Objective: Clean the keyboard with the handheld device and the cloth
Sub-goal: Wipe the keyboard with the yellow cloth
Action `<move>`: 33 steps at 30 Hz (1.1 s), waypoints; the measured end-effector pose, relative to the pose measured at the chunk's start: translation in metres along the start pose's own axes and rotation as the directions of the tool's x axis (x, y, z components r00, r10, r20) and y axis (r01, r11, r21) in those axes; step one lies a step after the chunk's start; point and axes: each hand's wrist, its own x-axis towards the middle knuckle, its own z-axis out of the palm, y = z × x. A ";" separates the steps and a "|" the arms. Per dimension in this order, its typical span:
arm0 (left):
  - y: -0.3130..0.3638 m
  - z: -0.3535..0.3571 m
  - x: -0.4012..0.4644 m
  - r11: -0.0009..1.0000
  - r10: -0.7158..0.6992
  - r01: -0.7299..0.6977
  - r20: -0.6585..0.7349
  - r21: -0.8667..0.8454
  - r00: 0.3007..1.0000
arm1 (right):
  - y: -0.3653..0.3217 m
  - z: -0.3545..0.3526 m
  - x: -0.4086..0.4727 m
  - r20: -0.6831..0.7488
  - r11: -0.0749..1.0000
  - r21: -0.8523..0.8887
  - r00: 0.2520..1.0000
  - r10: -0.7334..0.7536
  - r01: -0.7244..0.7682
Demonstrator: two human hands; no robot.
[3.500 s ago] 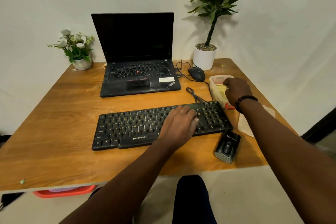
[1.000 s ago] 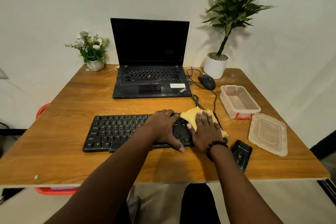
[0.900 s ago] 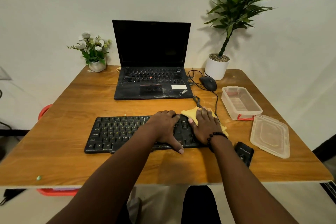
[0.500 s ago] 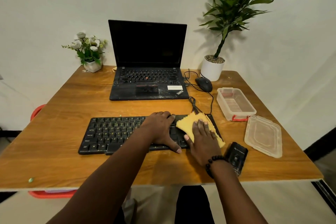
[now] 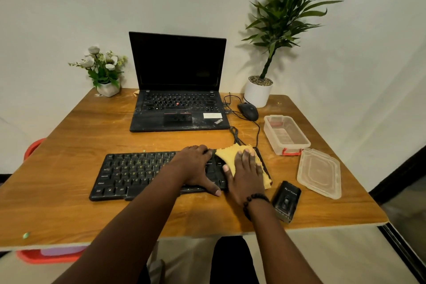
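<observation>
Wooden desk [image 5: 69, 157]: keyboard [image 5: 138, 173] front-center. Left hand [image 5: 196, 168] flat, steadying it; right hand [image 5: 245, 175] flat, pressing yellow cloth [image 5: 227, 153] onto right keys. Handheld device [image 5: 285, 200] idle just beside; a wide swipe could knock it off.

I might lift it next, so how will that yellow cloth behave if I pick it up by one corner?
The yellow cloth would probably go floppy: it drapes over the keyboard under the right hand. It looks thin, so likely light, and unlikely to slip.

Open laptop [image 5: 178, 108] at 12 o'clock; mouse [image 5: 248, 111], empty tub [image 5: 285, 134], seemingly its lid [image 5: 319, 172] toward 3 o'clock.
</observation>
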 end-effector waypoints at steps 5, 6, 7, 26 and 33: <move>-0.001 0.001 -0.002 0.999 0.001 -0.001 0.004 -0.032 1.000 | -0.007 0.004 -0.028 -0.004 0.996 0.012 0.996 -0.084 0.084; 0.000 0.001 -0.003 0.999 -0.004 0.004 0.011 -0.038 1.000 | -0.002 0.001 -0.023 -0.012 0.997 0.041 0.998 -0.063 0.063; 0.001 0.000 -0.003 0.999 -0.009 0.010 0.018 -0.042 1.000 | 0.004 -0.002 -0.019 -0.038 0.998 0.059 0.999 -0.023 0.025; -0.005 0.009 0.002 0.997 0.019 -0.024 -0.066 -0.074 0.998 | -0.033 0.030 -0.046 -0.280 0.971 0.184 0.955 -0.099 0.155; -0.003 0.008 0.000 0.997 0.008 -0.014 -0.068 -0.077 0.998 | -0.032 0.015 -0.039 -0.301 0.975 0.163 0.949 -0.097 0.151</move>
